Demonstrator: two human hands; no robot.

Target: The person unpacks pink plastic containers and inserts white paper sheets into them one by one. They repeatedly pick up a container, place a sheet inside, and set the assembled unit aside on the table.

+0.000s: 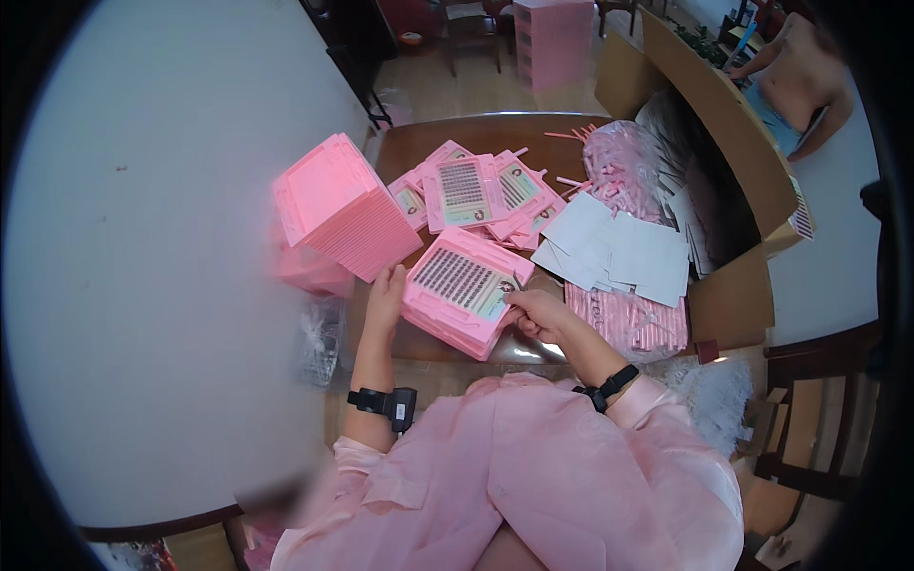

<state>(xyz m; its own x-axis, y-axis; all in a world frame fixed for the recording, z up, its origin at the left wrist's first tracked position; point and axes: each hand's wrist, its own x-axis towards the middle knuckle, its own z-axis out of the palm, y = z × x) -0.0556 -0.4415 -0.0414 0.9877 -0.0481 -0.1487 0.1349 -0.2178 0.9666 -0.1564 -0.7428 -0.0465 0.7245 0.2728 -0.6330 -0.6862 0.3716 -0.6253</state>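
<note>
In front of me a short stack of pink plastic trays (455,328) lies on the brown table. Its top tray carries an eyelash card (459,281) with rows of dark lash clusters. My left hand (386,297) grips the stack's left edge. At the right edge my right hand (540,315) is closed in a pinch, with thin dark tweezers (518,282) poking up from the fingers over the card. Just beyond, several more pink trays with lash cards (464,190) lie in an overlapping heap. A tall leaning stack of pink trays (347,214) rises beyond my left hand.
White cards (617,243) spread at the right, over wrapped pink packs (633,319). Behind them sit a clear bag of pink pieces (624,167) and a large open cardboard box (733,309). A white wall (190,238) runs along the left. Another person (800,71) stands at the far right.
</note>
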